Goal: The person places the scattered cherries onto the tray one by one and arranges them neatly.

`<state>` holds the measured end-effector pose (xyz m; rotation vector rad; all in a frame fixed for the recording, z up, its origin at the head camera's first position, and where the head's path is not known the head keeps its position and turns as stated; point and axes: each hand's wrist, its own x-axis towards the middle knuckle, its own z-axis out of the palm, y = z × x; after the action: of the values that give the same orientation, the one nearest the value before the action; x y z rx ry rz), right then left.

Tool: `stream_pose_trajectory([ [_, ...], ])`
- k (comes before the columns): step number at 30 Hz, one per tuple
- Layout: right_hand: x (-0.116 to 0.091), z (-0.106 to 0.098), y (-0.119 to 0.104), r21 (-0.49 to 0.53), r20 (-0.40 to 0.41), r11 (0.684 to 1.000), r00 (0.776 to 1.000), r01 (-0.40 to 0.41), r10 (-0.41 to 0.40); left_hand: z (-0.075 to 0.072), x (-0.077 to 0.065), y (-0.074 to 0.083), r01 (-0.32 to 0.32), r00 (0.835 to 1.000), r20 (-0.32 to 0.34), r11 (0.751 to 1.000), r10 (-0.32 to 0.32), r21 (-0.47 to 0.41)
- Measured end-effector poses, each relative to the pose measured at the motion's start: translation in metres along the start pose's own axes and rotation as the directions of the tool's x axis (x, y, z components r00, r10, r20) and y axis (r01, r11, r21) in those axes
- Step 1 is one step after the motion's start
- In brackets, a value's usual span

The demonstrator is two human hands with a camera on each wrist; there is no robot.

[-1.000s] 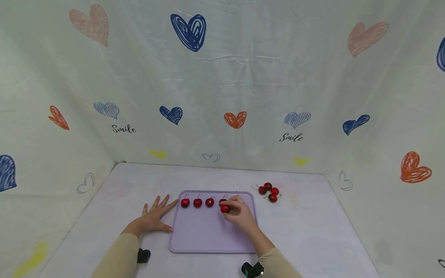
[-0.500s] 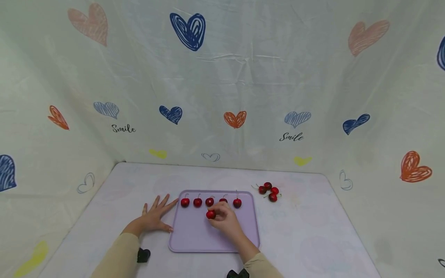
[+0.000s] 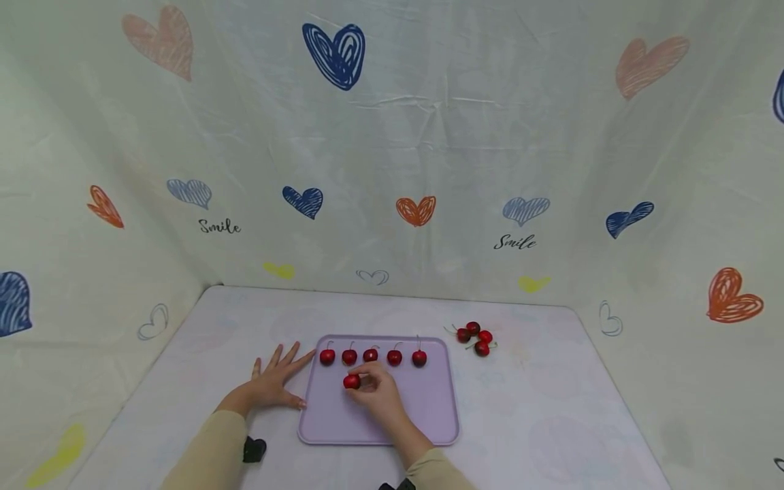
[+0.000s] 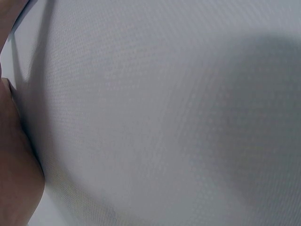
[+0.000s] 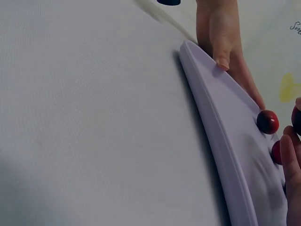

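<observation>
My right hand [image 3: 378, 393] pinches a red cherry [image 3: 352, 382] between thumb and fingers, over the left half of a lilac tray [image 3: 343, 429]. Along the tray's far side runs a row of several stemmed cherries, from the leftmost cherry [image 3: 327, 357] to the rightmost cherry [image 3: 419, 358]. My left hand [image 3: 272, 385] lies with fingers spread at the tray's left edge, its thumb and a fingertip touching the rim. In the right wrist view the held cherry [image 5: 297, 120] shows at the right border, partly cut off, beside the right fingers [image 5: 289, 157].
Several more cherries [image 3: 482, 348] lie in a cluster on the white table [image 3: 527, 395], just beyond the tray's upper right corner. Behind the table hangs a pale curtain [image 3: 453, 252] printed with hearts. The left wrist view is mostly white table surface.
My right hand has carried the pinched cherry leftward and slightly nearer, from the fourth cherry to below the row's left part. The rightmost cherry is now uncovered. The left hand has stayed put.
</observation>
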<state>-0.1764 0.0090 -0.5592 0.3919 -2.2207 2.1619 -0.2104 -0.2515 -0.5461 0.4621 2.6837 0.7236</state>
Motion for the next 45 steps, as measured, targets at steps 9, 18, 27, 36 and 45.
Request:
stream_pose_trajectory([
  [9,-0.011,0.024,-0.014,0.127,0.006,0.985,0.993,-0.117,0.117,0.005,-0.006,-0.001,-0.019,1.0,-0.019,1.0,0.019,-0.017],
  [18,-0.003,0.043,0.016,0.125,0.01,0.989,0.997,-0.076,0.076,0.004,-0.006,0.001,-0.023,1.0,-0.02,1.0,0.023,0.001],
  [27,-0.002,0.053,0.011,-0.026,-0.015,0.998,0.998,-0.057,0.056,0.003,-0.001,-0.003,-0.031,0.999,-0.018,0.999,0.031,0.012],
  [36,-0.001,0.054,0.012,-0.217,-0.014,0.975,0.999,-0.052,0.05,0.002,-0.002,-0.001,-0.023,1.0,-0.005,0.999,0.023,0.024],
  [45,0.003,0.055,0.014,-0.279,-0.006,0.958,0.997,-0.071,0.072,-0.003,-0.001,-0.002,-0.024,0.999,0.021,1.0,0.024,0.01],
])
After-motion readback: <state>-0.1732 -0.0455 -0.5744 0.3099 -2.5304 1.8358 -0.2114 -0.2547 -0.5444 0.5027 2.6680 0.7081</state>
